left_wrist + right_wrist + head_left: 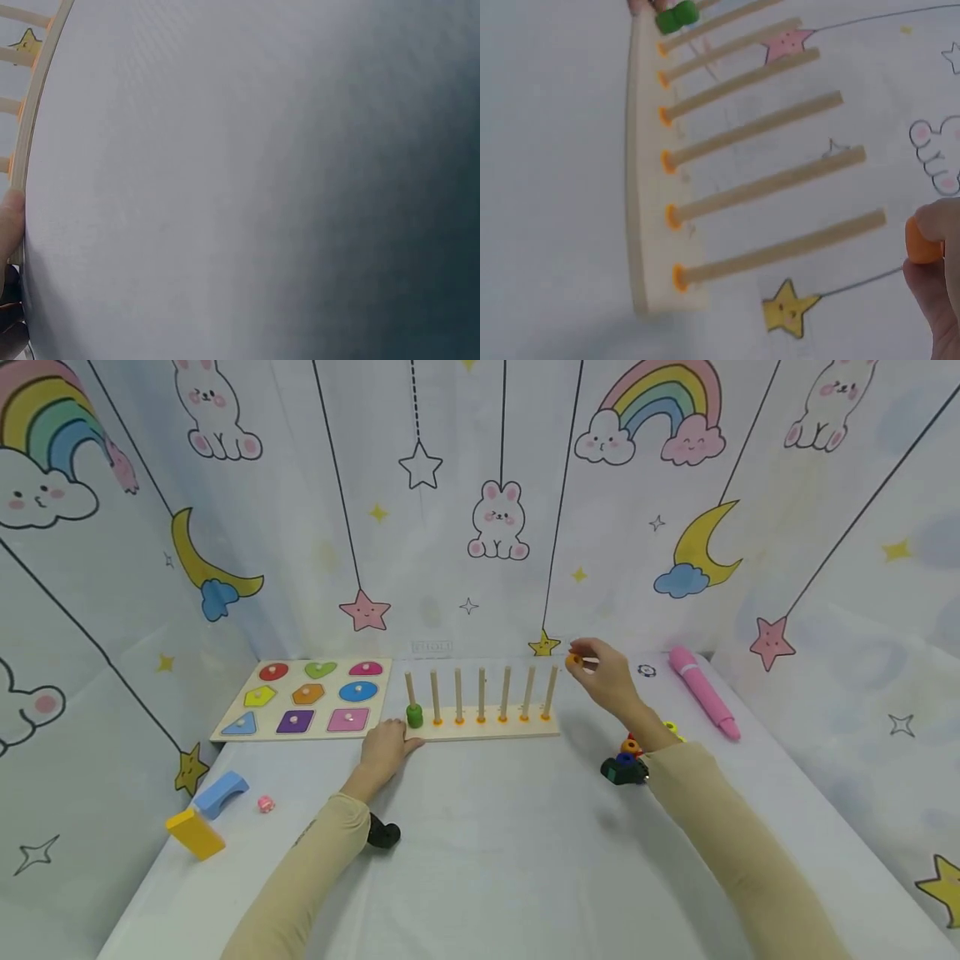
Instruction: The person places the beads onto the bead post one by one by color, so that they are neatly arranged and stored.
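A wooden peg board (487,733) with several upright pegs stands in the middle of the table. Two green beads (415,717) are stacked on its leftmost peg; the other pegs carry none. My left hand (384,750) grips the board's left end, its thumb (11,221) along the front edge in the left wrist view. Up beside the top of the rightmost peg (795,246), my right hand (603,677) pinches an orange bead (924,241) between thumb and finger. The bead is apart from the peg.
Left of the board lies a shape puzzle (300,679). A pile of coloured beads (624,768) sits partly behind the right forearm. A pink pen-like stick (705,692) lies far right. Blue (221,793) and yellow blocks (195,835), a pink ball (266,804) and a black object (384,833) are at left.
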`<state>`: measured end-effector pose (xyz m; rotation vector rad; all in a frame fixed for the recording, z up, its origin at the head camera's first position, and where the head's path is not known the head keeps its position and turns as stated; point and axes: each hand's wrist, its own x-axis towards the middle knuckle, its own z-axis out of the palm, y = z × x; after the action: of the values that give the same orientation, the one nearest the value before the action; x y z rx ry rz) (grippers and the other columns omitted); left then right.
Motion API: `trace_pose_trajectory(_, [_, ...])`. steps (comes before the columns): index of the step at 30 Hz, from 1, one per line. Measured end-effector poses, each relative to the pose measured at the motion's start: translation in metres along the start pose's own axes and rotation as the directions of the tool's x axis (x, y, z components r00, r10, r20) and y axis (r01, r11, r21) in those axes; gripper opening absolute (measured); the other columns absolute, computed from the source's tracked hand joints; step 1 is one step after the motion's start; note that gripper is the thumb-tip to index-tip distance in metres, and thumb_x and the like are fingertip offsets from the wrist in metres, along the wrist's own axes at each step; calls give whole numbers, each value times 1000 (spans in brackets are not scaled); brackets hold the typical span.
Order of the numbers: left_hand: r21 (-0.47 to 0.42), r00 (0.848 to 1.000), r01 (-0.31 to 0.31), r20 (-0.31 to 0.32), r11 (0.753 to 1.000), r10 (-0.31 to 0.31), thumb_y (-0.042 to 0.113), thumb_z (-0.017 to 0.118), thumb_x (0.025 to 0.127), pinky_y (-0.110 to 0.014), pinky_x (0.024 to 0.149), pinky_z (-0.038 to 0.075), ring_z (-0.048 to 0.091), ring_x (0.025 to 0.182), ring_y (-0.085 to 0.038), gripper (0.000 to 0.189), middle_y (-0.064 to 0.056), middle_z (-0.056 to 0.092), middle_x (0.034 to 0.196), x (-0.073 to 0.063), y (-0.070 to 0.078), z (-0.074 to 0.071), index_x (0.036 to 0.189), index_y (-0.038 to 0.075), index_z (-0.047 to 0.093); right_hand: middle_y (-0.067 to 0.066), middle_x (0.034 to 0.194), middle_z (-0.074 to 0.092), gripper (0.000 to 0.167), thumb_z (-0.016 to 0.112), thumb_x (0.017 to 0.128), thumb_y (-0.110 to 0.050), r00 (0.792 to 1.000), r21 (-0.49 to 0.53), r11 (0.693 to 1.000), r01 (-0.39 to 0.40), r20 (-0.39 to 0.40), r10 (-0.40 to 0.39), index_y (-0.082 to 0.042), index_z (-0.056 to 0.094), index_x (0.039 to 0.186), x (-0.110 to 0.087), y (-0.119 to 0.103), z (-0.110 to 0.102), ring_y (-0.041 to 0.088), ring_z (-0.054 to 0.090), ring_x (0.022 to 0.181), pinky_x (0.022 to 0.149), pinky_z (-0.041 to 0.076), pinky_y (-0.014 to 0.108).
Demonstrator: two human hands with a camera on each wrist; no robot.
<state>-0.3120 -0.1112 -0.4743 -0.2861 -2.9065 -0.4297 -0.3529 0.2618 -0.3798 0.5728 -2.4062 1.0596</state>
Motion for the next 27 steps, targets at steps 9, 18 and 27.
trace_pose_trajectory(9, [-19,1000,-2,-6,1000,2,34,71,84,-39,59,50,59,64,-26,40,-12,56,69,0,0,-2,78,-3,59,17,106,63,29,65,86,5,986,141,978,154,50,-162,4,56,114,37,-57,61,25,61,100,84,50,26])
trace_pose_trajectory(18, [-30,1000,14,5,999,-14,35,72,83,-38,57,48,57,62,-24,40,-10,54,66,0,-2,-1,73,-1,58,13,107,63,30,64,87,2,949,160,961,224,188,-252,4,55,116,46,-103,124,19,62,99,83,48,19])
trace_pose_trajectory(27, [-7,999,28,25,1000,-28,38,71,83,-39,58,51,63,68,-29,43,-13,58,72,0,-5,1,84,-4,63,16,107,63,26,62,88,1,940,155,964,216,235,-248,4,56,113,52,-120,154,20,62,97,82,47,17])
